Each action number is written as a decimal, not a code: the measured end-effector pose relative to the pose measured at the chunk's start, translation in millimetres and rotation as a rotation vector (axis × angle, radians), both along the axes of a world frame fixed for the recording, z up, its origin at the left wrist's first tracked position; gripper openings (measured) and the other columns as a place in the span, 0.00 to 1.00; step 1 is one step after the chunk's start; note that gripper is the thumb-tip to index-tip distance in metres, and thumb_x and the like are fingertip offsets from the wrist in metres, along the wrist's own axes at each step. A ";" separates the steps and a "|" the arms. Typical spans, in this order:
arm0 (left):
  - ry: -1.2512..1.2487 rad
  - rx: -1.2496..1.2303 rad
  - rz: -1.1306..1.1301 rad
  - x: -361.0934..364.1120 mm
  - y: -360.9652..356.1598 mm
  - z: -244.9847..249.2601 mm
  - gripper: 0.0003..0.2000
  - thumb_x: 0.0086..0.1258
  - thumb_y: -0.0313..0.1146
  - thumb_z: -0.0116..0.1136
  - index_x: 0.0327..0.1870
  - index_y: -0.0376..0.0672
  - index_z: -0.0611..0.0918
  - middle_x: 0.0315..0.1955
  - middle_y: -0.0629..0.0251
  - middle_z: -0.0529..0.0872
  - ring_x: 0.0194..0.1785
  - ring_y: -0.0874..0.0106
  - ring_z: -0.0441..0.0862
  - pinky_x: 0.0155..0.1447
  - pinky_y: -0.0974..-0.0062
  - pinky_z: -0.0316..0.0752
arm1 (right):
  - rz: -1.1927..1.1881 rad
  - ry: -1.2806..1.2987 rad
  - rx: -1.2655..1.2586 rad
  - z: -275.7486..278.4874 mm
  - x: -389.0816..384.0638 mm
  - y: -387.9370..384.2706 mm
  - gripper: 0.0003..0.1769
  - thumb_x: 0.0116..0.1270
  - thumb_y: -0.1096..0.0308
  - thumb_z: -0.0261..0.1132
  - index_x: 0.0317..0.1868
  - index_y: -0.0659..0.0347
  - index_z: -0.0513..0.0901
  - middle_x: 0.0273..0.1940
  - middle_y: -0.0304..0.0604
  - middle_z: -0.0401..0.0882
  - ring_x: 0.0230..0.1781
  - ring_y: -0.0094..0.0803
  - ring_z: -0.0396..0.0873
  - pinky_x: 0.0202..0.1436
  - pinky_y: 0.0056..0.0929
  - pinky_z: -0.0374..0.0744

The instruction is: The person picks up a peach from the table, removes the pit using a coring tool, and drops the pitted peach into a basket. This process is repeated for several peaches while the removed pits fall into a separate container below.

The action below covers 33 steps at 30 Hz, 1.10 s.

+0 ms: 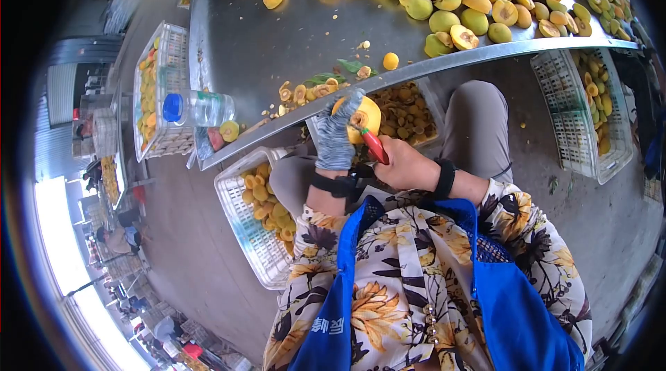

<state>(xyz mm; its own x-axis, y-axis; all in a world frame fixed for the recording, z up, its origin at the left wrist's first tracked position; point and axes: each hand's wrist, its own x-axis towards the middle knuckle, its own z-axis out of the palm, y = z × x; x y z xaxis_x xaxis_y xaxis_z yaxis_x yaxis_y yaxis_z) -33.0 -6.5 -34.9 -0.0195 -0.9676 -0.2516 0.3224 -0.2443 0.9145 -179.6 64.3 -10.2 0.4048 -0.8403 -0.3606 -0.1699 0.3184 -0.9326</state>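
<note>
My left hand (pixel 338 136), in a grey knit glove, is closed around a yellow peach half (pixel 368 116), its cut side and brown pit area facing up. My bare right hand (pixel 408 163) grips a red-handled knife (pixel 375 145). The knife's tip end is at the peach half's cut face; the blade is hidden. Both hands are just off the table's near edge, above a crate of brownish pieces (pixel 409 113). Cut-out pits and scraps (pixel 305 93) lie along that edge, with green leaves (pixel 350 66) and a small yellow fruit piece (pixel 390 61) beside them.
Whole and halved peaches (pixel 479 3) are heaped across the far side of the metal table (pixel 277 45). A plastic bottle (pixel 201 108) lies at its left corner. Crates with peaches stand at left (pixel 173 59), by my left knee (pixel 243 232), and at right (pixel 555 93).
</note>
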 end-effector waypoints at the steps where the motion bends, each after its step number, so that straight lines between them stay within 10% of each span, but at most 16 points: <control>1: 0.077 0.122 -0.137 6.9 -1.4 2.0 0.14 0.57 0.32 0.64 0.41 0.35 0.80 0.33 0.60 0.83 0.35 0.70 0.82 0.40 0.77 0.78 | 0.013 0.086 -0.268 -10.5 0.8 2.7 0.10 0.54 0.74 0.56 0.37 0.65 0.69 0.22 0.49 0.73 0.21 0.38 0.75 0.27 0.33 0.73; 5: -0.219 -0.026 -0.477 21.9 -8.2 9.4 0.13 0.61 0.35 0.60 0.41 0.35 0.81 0.33 0.60 0.84 0.35 0.70 0.83 0.41 0.76 0.79 | 0.088 0.081 -0.442 -28.6 3.4 2.7 0.08 0.56 0.74 0.56 0.37 0.63 0.69 0.23 0.41 0.72 0.14 0.26 0.72 0.17 0.26 0.70; 11: 0.268 0.208 -0.161 14.3 -1.9 26.6 0.18 0.65 0.43 0.56 0.47 0.38 0.77 0.39 0.61 0.82 0.42 0.71 0.80 0.47 0.74 0.78 | 0.092 -0.541 0.498 7.4 -4.7 -6.8 0.11 0.58 0.77 0.53 0.42 0.59 0.67 0.17 0.31 0.63 0.08 0.15 0.59 0.09 0.17 0.58; 16: 0.149 0.039 0.168 -4.5 13.2 29.5 0.16 0.61 0.40 0.62 0.44 0.38 0.79 0.35 0.65 0.82 0.35 0.73 0.80 0.41 0.76 0.78 | 0.067 -0.497 0.429 14.0 9.0 -3.1 0.08 0.57 0.74 0.53 0.38 0.58 0.68 0.18 0.32 0.63 0.09 0.16 0.61 0.08 0.18 0.57; 20: 0.109 -0.040 0.066 12.3 0.3 -23.5 0.21 0.62 0.44 0.61 0.48 0.37 0.76 0.37 0.58 0.82 0.38 0.68 0.81 0.40 0.73 0.80 | 0.035 -0.405 0.403 16.4 11.9 -1.1 0.06 0.57 0.74 0.54 0.36 0.58 0.68 0.17 0.32 0.63 0.09 0.17 0.62 0.08 0.19 0.58; 28: 0.333 0.133 -0.169 4.4 10.2 24.7 0.23 0.60 0.47 0.61 0.45 0.34 0.75 0.30 0.48 0.82 0.25 0.60 0.82 0.30 0.68 0.81 | 0.076 -0.414 0.448 19.7 17.1 6.3 0.06 0.59 0.76 0.54 0.38 0.59 0.68 0.17 0.32 0.62 0.10 0.16 0.60 0.09 0.18 0.57; 33: 0.424 0.196 -0.054 3.9 11.4 26.6 0.24 0.62 0.53 0.57 0.47 0.40 0.75 0.32 0.54 0.82 0.30 0.63 0.83 0.28 0.70 0.81 | 0.158 -0.826 0.719 14.1 17.9 -4.4 0.07 0.62 0.76 0.55 0.41 0.59 0.69 0.19 0.31 0.62 0.11 0.14 0.57 0.11 0.16 0.56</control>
